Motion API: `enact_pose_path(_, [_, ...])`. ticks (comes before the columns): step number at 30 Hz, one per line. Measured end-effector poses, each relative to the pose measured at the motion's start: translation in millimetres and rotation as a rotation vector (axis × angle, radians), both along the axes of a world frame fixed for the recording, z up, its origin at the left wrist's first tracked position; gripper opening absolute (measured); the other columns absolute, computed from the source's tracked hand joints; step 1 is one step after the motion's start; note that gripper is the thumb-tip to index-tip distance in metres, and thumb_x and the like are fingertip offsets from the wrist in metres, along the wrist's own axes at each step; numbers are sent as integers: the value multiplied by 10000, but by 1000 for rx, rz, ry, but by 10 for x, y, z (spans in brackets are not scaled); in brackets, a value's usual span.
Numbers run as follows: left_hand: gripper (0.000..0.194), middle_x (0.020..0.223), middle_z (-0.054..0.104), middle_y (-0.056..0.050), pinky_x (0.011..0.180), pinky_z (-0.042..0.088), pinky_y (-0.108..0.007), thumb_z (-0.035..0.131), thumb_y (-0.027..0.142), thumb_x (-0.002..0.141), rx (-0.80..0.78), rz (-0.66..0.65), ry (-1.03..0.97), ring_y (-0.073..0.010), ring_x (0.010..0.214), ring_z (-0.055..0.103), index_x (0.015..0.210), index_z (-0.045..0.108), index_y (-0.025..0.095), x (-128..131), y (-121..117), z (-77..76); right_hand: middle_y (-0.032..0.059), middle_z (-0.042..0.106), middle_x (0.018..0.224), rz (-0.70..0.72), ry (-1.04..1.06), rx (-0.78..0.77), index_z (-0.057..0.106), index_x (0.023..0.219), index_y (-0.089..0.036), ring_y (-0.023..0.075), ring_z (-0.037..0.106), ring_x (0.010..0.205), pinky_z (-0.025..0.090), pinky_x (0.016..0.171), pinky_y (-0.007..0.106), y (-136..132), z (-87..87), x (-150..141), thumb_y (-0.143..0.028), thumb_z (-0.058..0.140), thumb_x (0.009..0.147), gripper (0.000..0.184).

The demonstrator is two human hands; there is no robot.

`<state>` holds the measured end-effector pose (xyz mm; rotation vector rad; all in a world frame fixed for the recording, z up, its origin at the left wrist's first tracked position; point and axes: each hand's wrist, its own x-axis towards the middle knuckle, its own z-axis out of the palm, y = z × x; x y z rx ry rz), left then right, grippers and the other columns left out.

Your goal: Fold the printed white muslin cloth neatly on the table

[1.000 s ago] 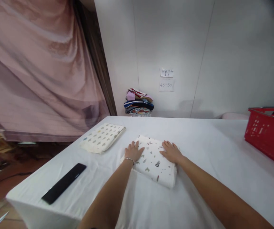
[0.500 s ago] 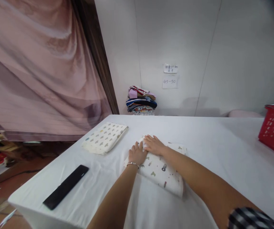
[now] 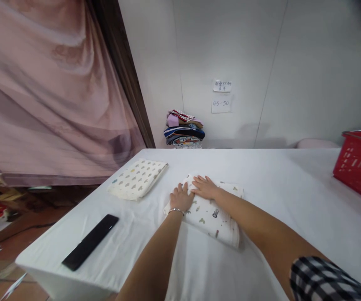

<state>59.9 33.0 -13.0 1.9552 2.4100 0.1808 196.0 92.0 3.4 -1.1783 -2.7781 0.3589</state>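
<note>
A folded white cloth (image 3: 203, 221) with small printed figures lies at an angle on the table before me. My left hand (image 3: 180, 198) rests palm down on its left part, fingers spread, a bracelet at the wrist. Just right of it, my right hand (image 3: 204, 187) presses flat on the cloth's upper part with fingers apart. The two hands almost touch, and they cover some of the fabric. Further left lies a second folded cloth (image 3: 139, 179), cream with grey printed shapes, touched by neither hand.
A flat black object (image 3: 90, 242) lies on the white-covered table (image 3: 280, 179) at left front. A red basket (image 3: 360, 165) stands at the right edge. Beyond the far edge is a stack of folded fabrics (image 3: 184, 130) by the wall. A pink curtain (image 3: 51, 92) hangs at left.
My right hand has slid slightly right across the cloth, opening a small gap from the left hand. The view has shifted a little; the cloth stays in place.
</note>
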Motion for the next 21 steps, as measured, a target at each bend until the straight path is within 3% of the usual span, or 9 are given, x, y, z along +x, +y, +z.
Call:
enact_pose_path(5, [669, 1424, 278, -98, 944, 302, -472, 231, 601, 804, -13, -15, -12, -294, 1215, 341, 1374, 252, 251, -3, -7, 29, 94, 195, 1463, -28, 55, 15, 272, 1378, -202, 248, 73, 1349, 9, 1051, 494, -696, 55, 344, -604, 253, 847, 666])
enact_pose_path(8, [689, 1423, 280, -101, 949, 296, -486, 238, 624, 789, -23, -22, -28, -307, 1230, 330, 1373, 249, 259, -12, 26, 82, 87, 178, 1468, -80, 24, -72, 266, 1381, -217, 255, 88, 1346, 27, 1050, 494, -1010, 107, 583, -606, 230, 849, 659])
enact_pose_path(11, [705, 1440, 253, -96, 952, 297, -506, 232, 648, 776, -103, -22, -68, -314, 1247, 322, 1371, 254, 270, -27, 53, 180, 92, 173, 1469, -129, 4, -129, 284, 1374, -222, 255, 99, 1345, 51, 1049, 495, -1186, 202, 697, -605, 222, 852, 650])
enact_pose_path(13, [729, 1467, 183, -97, 974, 262, -532, 215, 661, 773, -107, -40, -56, -317, 1288, 259, 1376, 251, 253, -32, 20, 230, 85, 149, 1475, -106, 34, -80, 266, 1381, -228, 247, 67, 1350, 15, 1053, 494, -1297, 229, 715, -621, 207, 847, 665])
enact_pose_path(18, [643, 1469, 199, -49, 1037, 144, -527, 227, 609, 811, -16, -259, 35, -268, 1340, 144, 1350, 317, 271, -11, -239, 156, 86, 185, 1467, -33, 27, 48, 236, 1391, -224, 263, 97, 1342, 20, 1061, 479, -1582, 57, 698, -595, 311, 841, 668])
enact_pose_path(21, [580, 1453, 248, -42, 1038, 159, -513, 276, 570, 822, -16, -263, -11, -254, 1336, 168, 1312, 378, 277, 4, -351, 105, 98, 218, 1456, -54, 36, 78, 237, 1391, -223, 272, 136, 1332, 67, 1060, 475, -1645, -6, 701, -569, 402, 819, 688])
